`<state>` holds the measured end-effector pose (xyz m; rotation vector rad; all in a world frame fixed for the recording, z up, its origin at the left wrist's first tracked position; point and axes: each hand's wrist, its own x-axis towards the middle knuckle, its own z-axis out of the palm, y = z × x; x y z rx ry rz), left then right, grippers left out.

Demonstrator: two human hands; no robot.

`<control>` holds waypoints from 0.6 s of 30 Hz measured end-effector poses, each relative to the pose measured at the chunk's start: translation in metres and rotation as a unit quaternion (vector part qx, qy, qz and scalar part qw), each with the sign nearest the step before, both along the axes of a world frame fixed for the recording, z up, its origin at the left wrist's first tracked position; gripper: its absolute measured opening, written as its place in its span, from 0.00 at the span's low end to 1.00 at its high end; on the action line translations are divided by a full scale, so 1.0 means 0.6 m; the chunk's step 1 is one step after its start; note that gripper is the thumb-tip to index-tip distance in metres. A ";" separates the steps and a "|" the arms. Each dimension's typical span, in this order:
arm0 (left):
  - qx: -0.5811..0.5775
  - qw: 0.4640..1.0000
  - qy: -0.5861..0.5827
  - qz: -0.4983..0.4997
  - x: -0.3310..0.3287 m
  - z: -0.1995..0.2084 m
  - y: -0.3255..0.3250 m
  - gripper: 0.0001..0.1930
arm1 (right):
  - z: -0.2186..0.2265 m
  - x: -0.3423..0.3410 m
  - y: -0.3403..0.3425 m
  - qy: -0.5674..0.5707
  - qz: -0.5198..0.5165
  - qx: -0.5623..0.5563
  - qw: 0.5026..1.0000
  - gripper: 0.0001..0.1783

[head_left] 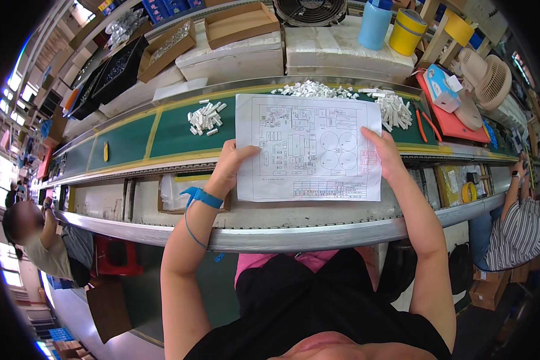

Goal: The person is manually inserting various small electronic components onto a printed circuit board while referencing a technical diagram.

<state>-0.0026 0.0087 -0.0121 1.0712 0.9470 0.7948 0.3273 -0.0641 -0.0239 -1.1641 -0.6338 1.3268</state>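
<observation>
A white paper sheet with a printed circuit layout drawing (309, 147) is held up in front of me over the workbench. My left hand (233, 161) pinches its left edge, thumb on the printed face and fingers behind. At the opposite edge my right hand (385, 155) grips the sheet the same way. A blue wrist strap (203, 197) with a thin cord is around my left wrist. Behind the sheet lie piles of small white parts: one pile (207, 117) to the left, a wider one (318, 90) beyond its top edge, and another (393, 109) to the right.
Red-handled pliers (422, 125) lie right of the piles, beside a red tray (450, 108) with a tissue box. A yellow cutter (106, 151) rests on the green bench mat (183, 135). Black bins (120, 71) and cardboard trays (241, 25) stand behind. Other people sit at both sides.
</observation>
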 end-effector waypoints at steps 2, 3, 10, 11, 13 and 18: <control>0.003 1.000 -0.005 -0.004 -0.001 -0.002 0.001 0.17 | 0.000 -0.001 0.000 0.000 0.000 0.001 1.000 0.19; 0.003 1.000 -0.003 -0.004 -0.001 -0.003 0.001 0.17 | 0.001 -0.001 0.000 -0.003 -0.001 -0.002 1.000 0.19; 0.005 1.000 0.006 0.001 0.003 0.002 -0.002 0.17 | 0.004 -0.001 -0.002 0.001 -0.003 -0.002 1.000 0.19; 0.005 1.000 0.006 0.000 0.005 0.001 -0.001 0.17 | 0.003 0.001 -0.002 0.000 -0.004 -0.002 1.000 0.19; 0.001 1.000 0.011 0.005 0.007 -0.001 0.001 0.17 | 0.002 0.004 -0.002 -0.003 -0.002 -0.001 1.000 0.19; -0.004 1.000 0.003 0.010 0.000 0.000 0.003 0.17 | -0.009 0.004 0.011 -0.018 0.000 -0.004 1.000 0.19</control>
